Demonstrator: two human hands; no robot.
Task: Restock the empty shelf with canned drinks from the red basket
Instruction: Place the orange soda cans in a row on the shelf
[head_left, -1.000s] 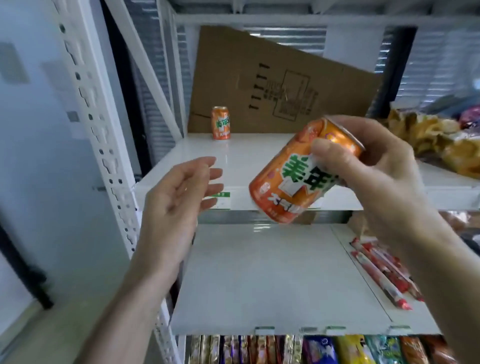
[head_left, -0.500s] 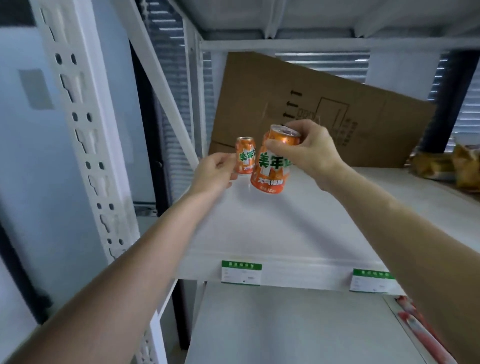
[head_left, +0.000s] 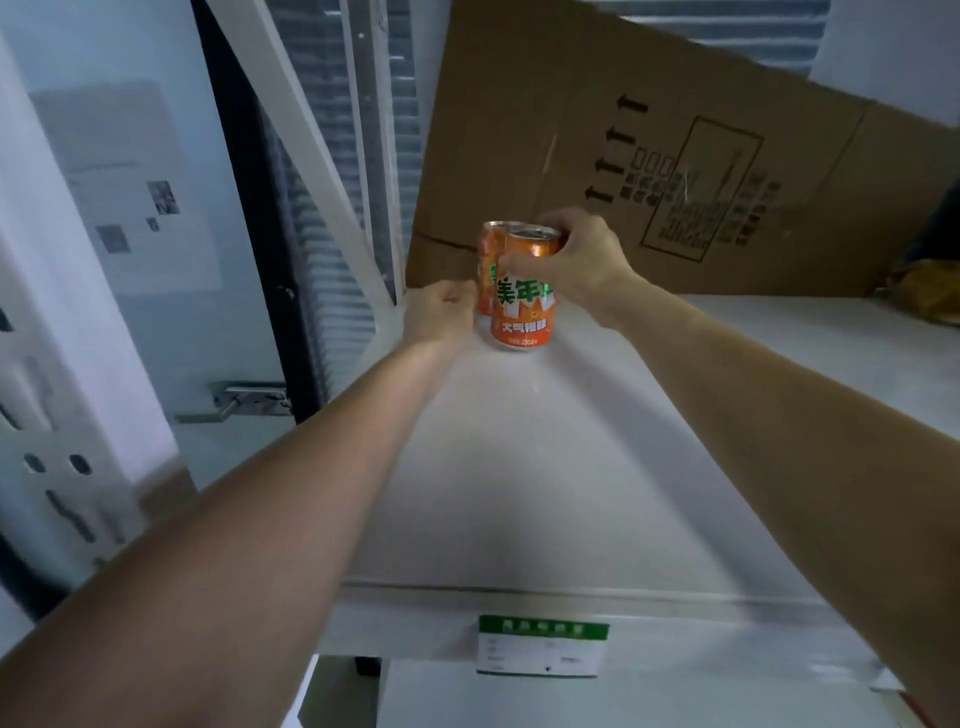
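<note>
**Two orange cans at the back left of the shelf**

At far left stands a white perforated upright (head_left: 57, 467), with a slanted white brace (head_left: 311, 156) behind it.

The left hand (head_left: 441, 314) reaches to the back left corner of the white shelf (head_left: 545, 493). Its fingers are curled into a loose fist, and its knuckles sit against the lower side of the rear can (head_left: 488, 260); whether it grips that can or only touches it cannot be told. The rear can stands upright, long axis vertical, mostly hidden behind the front can (head_left: 522, 312).

The front can is also upright, top rim up, its green-and-white label facing the camera. Its base is at the shelf surface, just in front of and touching or nearly touching the rear can. The right hand (head_left: 576, 262) grips the front can near the top, thumb across the near side, fingers wrapped round the far side.

A brown cardboard sheet (head_left: 649, 156) leans along the back of the shelf, behind both cans. A green-and-white price tag (head_left: 543, 647) sits on the shelf's front edge. At far right, yellow packets (head_left: 930, 291) lie on the shelf.
</note>
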